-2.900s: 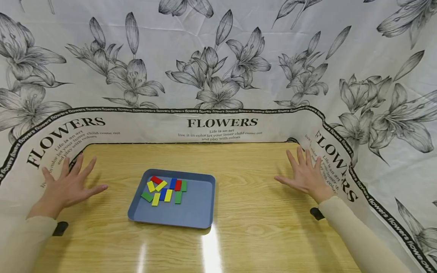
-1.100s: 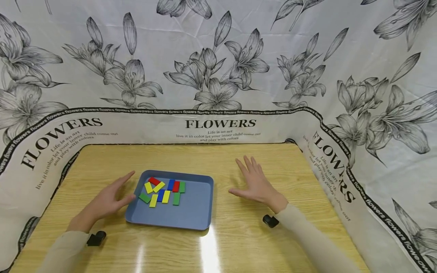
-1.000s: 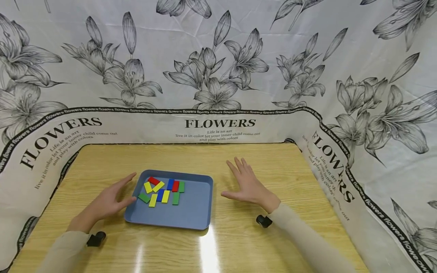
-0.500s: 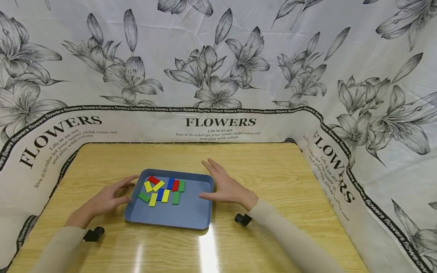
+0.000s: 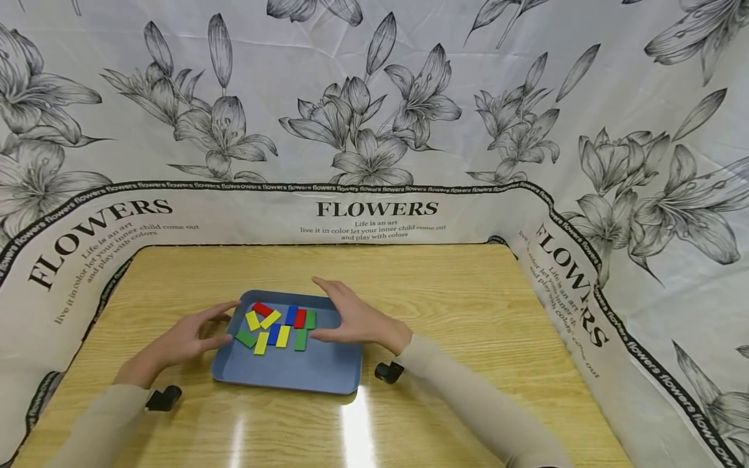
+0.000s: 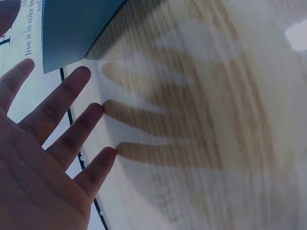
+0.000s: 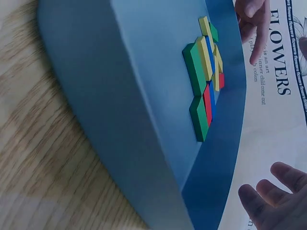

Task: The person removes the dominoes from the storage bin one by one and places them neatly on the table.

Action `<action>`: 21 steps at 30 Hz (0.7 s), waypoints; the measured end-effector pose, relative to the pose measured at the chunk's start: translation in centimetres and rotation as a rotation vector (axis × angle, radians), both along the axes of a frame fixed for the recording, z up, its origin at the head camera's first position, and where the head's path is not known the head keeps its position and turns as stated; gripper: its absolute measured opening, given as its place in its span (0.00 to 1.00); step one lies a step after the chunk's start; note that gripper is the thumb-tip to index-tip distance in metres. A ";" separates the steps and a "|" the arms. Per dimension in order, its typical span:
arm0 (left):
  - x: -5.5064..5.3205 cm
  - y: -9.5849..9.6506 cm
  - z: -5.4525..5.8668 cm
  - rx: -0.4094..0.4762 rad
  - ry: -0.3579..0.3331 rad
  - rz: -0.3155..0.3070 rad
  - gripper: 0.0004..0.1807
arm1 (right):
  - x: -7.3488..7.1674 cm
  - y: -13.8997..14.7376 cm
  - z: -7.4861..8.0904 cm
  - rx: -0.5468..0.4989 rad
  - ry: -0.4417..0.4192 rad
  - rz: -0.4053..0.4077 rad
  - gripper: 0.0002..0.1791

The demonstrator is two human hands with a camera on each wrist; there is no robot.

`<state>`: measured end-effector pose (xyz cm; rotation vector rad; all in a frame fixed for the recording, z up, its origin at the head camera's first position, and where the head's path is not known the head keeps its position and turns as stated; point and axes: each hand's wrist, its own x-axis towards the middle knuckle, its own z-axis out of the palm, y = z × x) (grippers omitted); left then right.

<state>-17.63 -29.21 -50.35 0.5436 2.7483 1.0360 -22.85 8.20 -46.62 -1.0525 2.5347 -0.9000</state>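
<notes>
- At the left edge of the tray (image 5: 287,374): left hand (image 5: 178,339), fingers spread.
- Over its far-right corner: right hand (image 5: 358,320), fingers extended.
- Toward its far-left corner: coloured blocks (image 5: 282,337).
- Behind the table (image 5: 468,299): cloth (image 5: 263,218) lettered "FLOWERS".

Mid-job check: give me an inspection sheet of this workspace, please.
Surface: wood-grain table, glare on its near part.
Job's things: tray on the table, holding eleven blocks: four yellow, three green, two red, two blue.
Clutter: nothing seen.
Hands: left hand at the tray's left edge, contact unclear; right hand over the tray's right part, thumb and fingers apart; neither holds a block.
Cables: nothing seen.
Surroundings: flower-print cloth along the far edge and both sides.
</notes>
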 end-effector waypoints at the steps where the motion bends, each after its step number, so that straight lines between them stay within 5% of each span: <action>1: 0.0 0.1 -0.1 0.006 -0.002 0.006 0.38 | -0.1 -0.2 -0.1 0.007 -0.002 0.004 0.59; 21: -0.3 0.2 -1.4 0.083 0.020 0.007 0.36 | -0.1 -4.3 -1.9 0.009 -0.070 0.063 0.56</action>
